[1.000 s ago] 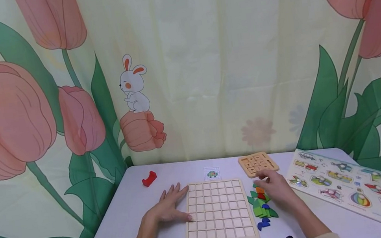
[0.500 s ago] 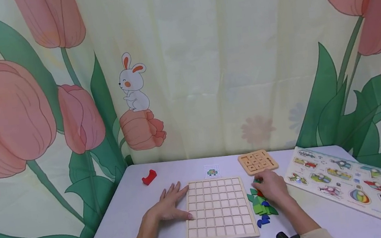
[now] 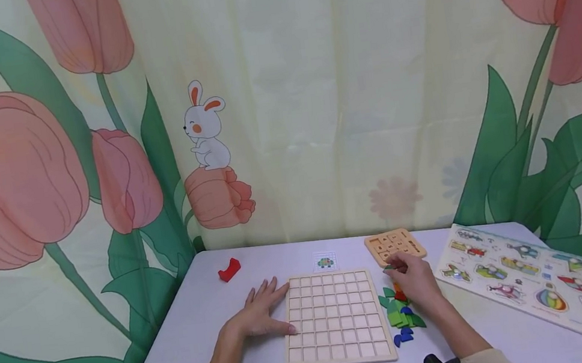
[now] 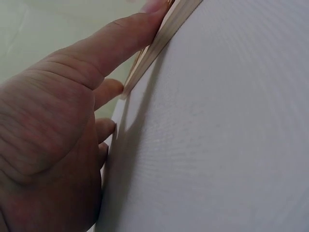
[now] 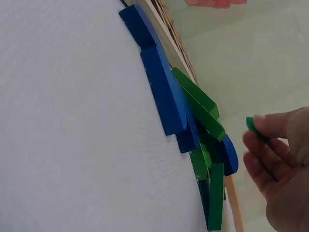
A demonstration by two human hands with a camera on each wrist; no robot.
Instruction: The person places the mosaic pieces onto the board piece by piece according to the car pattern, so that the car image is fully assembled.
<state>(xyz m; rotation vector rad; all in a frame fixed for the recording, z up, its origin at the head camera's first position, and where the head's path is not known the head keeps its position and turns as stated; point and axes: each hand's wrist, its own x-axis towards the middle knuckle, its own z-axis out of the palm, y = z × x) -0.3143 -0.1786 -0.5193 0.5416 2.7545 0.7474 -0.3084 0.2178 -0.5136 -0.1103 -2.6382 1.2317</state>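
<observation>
From the head camera, a pale desk [image 3: 190,333] stands before a curtain [image 3: 314,100] printed with tulips and a rabbit. A wooden grid board [image 3: 336,317] lies near the middle of the desk. The left hand [image 3: 260,315] lies flat on the desk at the board's left edge, fingers straight and spread, the thumb touching the board's frame, holding nothing. Just right of the board sits a pile of coloured pieces [image 3: 399,315], green, blue and orange. The right hand [image 3: 414,280] is over the far end of that pile, its fingers curled, pinching a small green piece [image 3: 388,267] at their tips. Beyond it lies a small wooden puzzle [image 3: 394,246], and between that and the board's far edge a little picture card [image 3: 325,261]. A red block [image 3: 229,269] sits at the far left, and a large picture puzzle board [image 3: 529,280] lies at the right.

From the left wrist camera, the left hand [image 4: 53,145] rests on the desk [image 4: 217,145], the thumb stretched along the edge of the grid board [image 4: 161,38]; the other fingers lie loosely beside it.

From the right wrist camera, the right hand [image 5: 282,169] holds the green piece [image 5: 256,129] between thumb and fingertips, lifted off the desk [image 5: 72,135]. The blue and green pieces [image 5: 188,125] lie overlapping just beside it, along the edge of the grid board [image 5: 169,34].
</observation>
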